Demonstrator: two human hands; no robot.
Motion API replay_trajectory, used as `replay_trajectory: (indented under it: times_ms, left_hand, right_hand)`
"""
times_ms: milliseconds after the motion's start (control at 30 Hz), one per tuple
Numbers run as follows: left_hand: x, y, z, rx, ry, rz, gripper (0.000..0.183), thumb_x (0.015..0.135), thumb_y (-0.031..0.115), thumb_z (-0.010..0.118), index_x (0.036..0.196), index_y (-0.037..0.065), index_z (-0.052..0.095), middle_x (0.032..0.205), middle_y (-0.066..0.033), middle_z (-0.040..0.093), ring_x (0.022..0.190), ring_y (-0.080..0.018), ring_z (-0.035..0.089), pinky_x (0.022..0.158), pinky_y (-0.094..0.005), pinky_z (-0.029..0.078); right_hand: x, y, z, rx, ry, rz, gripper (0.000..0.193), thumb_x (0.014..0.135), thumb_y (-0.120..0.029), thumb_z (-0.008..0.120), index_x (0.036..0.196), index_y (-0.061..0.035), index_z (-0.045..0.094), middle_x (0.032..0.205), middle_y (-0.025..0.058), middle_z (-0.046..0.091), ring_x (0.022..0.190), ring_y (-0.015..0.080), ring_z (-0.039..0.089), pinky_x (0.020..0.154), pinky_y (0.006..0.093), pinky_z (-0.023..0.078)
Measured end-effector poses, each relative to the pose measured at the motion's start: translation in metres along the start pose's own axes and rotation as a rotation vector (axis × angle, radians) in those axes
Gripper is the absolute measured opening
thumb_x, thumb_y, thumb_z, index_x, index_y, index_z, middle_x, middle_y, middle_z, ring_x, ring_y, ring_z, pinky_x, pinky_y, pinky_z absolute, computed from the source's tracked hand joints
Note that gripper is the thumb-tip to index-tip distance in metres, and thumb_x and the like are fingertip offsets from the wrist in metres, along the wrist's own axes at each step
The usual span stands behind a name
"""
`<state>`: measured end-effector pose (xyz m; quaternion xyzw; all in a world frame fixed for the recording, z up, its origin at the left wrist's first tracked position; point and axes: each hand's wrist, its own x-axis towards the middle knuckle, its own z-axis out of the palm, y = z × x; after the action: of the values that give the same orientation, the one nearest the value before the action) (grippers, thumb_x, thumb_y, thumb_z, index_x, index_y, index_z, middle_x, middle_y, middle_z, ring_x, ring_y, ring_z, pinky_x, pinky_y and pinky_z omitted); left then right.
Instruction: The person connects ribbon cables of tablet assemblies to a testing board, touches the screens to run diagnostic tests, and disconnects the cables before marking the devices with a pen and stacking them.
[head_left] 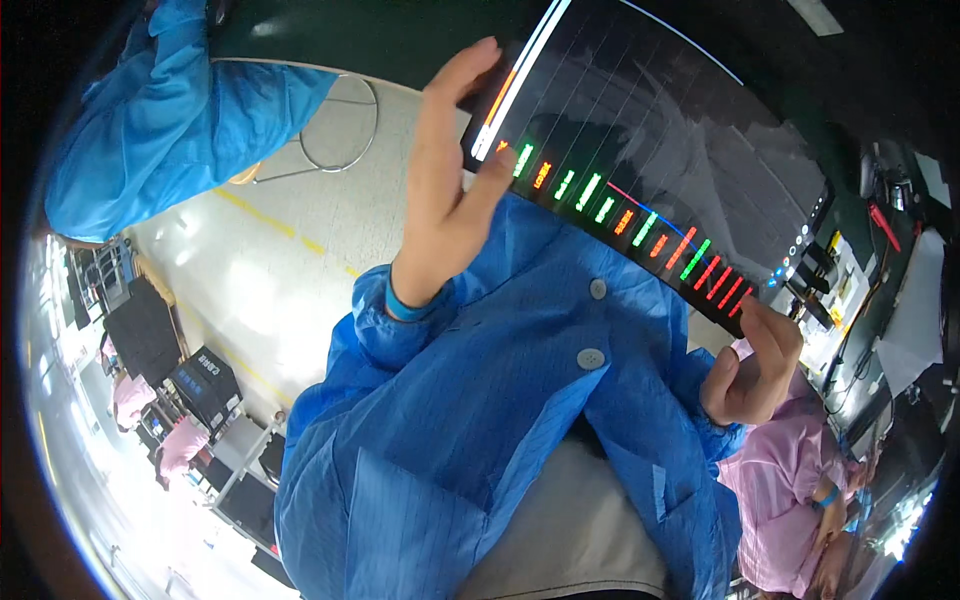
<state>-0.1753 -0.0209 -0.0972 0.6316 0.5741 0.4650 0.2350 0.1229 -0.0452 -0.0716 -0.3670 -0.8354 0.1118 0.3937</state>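
Hands are sitting apart, with the lit screen (650, 130) slanting between them in front of the blue coat (450, 390). Left hand (440, 190) is gripping its left end (thumb overlapping the front); right hand (757, 365) is touching the lower right corner, can't tell if clamping.

At right, a dark green bench (853, 212) carries a slim red object (885, 226), with a white sheet (910, 310) nearer.
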Motion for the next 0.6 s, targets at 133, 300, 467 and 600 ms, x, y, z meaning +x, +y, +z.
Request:
replay_trajectory:
  times_ms: [133,300,467,600]
  left_hand:
    - [0.03,-0.005,-0.019,-0.238,0.022,-0.024,0.042,0.088,0.023,0.05,0.127,0.005,0.052,0.13,-0.0143,0.05,0.116,-0.0281,0.05,0.098,-0.0361,0.037]
    - [0.097,-0.008,-0.013,0.182,-0.08,0.046,0.037,0.093,0.029,0.05,0.115,0.002,0.061,0.109,-0.018,0.062,0.095,-0.0315,0.062,0.084,-0.036,0.047]
    - [0.136,-0.012,0.004,0.201,-0.214,0.06,0.027,0.091,0.026,0.055,0.091,0.004,0.07,0.091,-0.0129,0.068,0.086,-0.0295,0.065,0.077,-0.0341,0.048]
    - [0.135,0.015,0.007,0.237,-0.177,0.109,0.013,0.084,0.015,0.063,0.088,0.005,0.07,0.088,-0.0093,0.07,0.086,-0.0252,0.065,0.08,-0.0336,0.048]
  right_hand:
    - [0.002,-0.001,-0.003,-0.006,0.073,0.009,0.03,0.085,-0.011,0.056,0.104,0.0121,0.056,0.095,0.0274,0.063,0.082,0.0327,0.06,0.074,0.0386,0.046]
    - [0.011,-0.005,-0.005,-0.096,0.088,0.076,0.027,0.084,-0.011,0.058,0.102,0.0088,0.058,0.093,0.0243,0.063,0.079,0.031,0.059,0.07,0.0384,0.046]
    - [0.02,-0.015,-0.003,-0.134,0.048,0.155,0.023,0.076,-0.004,0.061,0.097,0.0038,0.061,0.092,0.0198,0.063,0.075,0.0289,0.058,0.068,0.0362,0.046]
    - [0.024,-0.015,-0.003,-0.117,0.06,0.231,0.029,0.069,0.001,0.061,0.098,0.0025,0.061,0.094,0.0182,0.063,0.078,0.028,0.058,0.07,0.0363,0.046]
